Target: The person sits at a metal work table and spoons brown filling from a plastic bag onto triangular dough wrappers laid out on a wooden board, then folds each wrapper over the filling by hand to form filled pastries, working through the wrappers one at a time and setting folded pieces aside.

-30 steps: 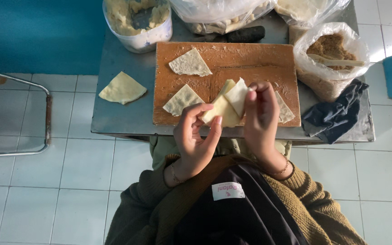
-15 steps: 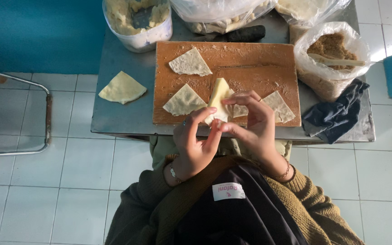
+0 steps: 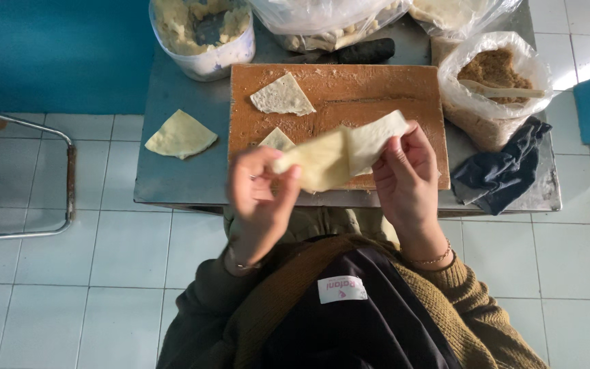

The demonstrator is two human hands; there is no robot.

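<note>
Pale, thin dough makes up the sheet (image 3: 339, 154) that both hands hold up in the air above the near edge of the wooden board (image 3: 377, 89). Its long axis runs from lower left to upper right, stretched between the two hands: the left hand (image 3: 262, 195) pinches the lower left end between thumb and fingertips, and the right hand (image 3: 404, 174) pinches the upper right end, fingers curled under the sheet's edge. Each hand sits at its own end, so neither is nearer than the other; the sheet lies between them and just in front of the person's chest. Below it on the board lie two more triangular dough pieces, one (image 3: 281, 96) near the far left corner and one (image 3: 276, 139) partly hidden behind the held sheet. A further folded piece (image 3: 180, 134) rests on the bare metal bench (image 3: 172, 184), left of the board and well apart from the hands. At the far edge stand a tub of yellowish filling (image 3: 203, 31), clear plastic bags (image 3: 322, 17) and a dark roller-like thing (image 3: 367, 50). To the right are a bag of brown crumbs (image 3: 489, 82) with a spoon in it and a dark cloth (image 3: 503, 171), near the right hand but not touching it. Nothing stands between the sheet and the board.
</note>
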